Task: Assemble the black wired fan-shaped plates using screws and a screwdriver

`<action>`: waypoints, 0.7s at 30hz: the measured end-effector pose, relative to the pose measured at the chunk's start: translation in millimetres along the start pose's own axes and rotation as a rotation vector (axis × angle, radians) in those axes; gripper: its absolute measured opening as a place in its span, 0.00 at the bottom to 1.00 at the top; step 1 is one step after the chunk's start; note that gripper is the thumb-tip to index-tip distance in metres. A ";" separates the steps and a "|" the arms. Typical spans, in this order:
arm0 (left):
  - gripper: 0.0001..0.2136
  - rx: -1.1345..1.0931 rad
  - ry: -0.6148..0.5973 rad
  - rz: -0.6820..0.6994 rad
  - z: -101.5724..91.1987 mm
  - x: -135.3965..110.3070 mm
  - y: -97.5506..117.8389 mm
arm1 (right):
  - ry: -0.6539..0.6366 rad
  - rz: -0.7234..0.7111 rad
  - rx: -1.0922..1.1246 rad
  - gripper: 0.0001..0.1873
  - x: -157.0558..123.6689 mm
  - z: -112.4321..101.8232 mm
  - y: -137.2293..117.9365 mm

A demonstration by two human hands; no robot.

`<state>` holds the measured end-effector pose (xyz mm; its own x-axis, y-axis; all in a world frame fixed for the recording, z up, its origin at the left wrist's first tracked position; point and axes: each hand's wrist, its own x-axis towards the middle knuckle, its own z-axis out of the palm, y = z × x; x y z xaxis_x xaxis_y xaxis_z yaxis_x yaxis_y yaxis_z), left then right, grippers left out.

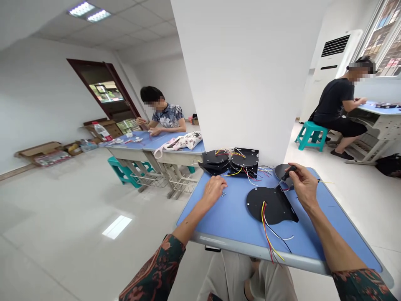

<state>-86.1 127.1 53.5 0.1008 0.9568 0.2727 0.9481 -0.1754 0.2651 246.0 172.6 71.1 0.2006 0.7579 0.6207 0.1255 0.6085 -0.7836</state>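
My right hand [304,186] is closed around a screwdriver [288,172] with a black handle. Its thin shaft slants down to the upper edge of a round black plate [261,202], which has an upright bracket along its right side. Red, yellow, white and black wires [267,234] come out of the plate's middle and hang over the table's front edge. Over on the left, my left hand [214,190] is low above the blue table with its fingers bent together. Beside it lie several small screws [223,194]; whether the fingertips hold one is hidden.
Stacked black plates with wires [230,162] stand at the table's back, against a white pillar [244,83]. Another round part [283,170] lies behind the screwdriver. Two people [164,117] sit at other desks, left and right. The blue table [219,225] has a grey rim.
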 end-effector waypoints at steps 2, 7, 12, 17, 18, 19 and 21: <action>0.07 -0.004 0.019 -0.012 5.6 -9.1 -19.4 | -0.013 0.005 0.002 0.15 -0.2 0.4 0.1; 0.08 -0.070 0.072 0.005 23.4 -17.9 -34.4 | -0.024 0.018 0.002 0.15 1.4 -2.9 2.9; 0.09 -0.106 0.206 0.068 20.3 -25.9 -22.1 | -0.037 0.037 0.065 0.15 -0.4 -0.4 6.8; 0.10 -0.179 0.267 0.375 28.5 -55.1 48.4 | -0.019 0.074 0.098 0.14 -2.7 4.7 17.5; 0.12 -0.179 0.223 0.428 32.4 -60.8 64.1 | -0.013 0.098 0.118 0.14 -2.6 4.5 20.4; 0.15 -0.174 0.182 0.461 36.2 -65.3 77.6 | -0.013 0.131 0.150 0.13 -2.2 4.0 23.2; 0.18 -0.178 0.121 0.485 42.2 -69.8 95.9 | -0.045 0.221 0.231 0.13 -1.0 2.3 27.4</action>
<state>10.4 53.3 20.8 0.4697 0.7242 0.5049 0.7343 -0.6380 0.2319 247.0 189.1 49.0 0.1542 0.8840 0.4413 -0.1411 0.4618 -0.8757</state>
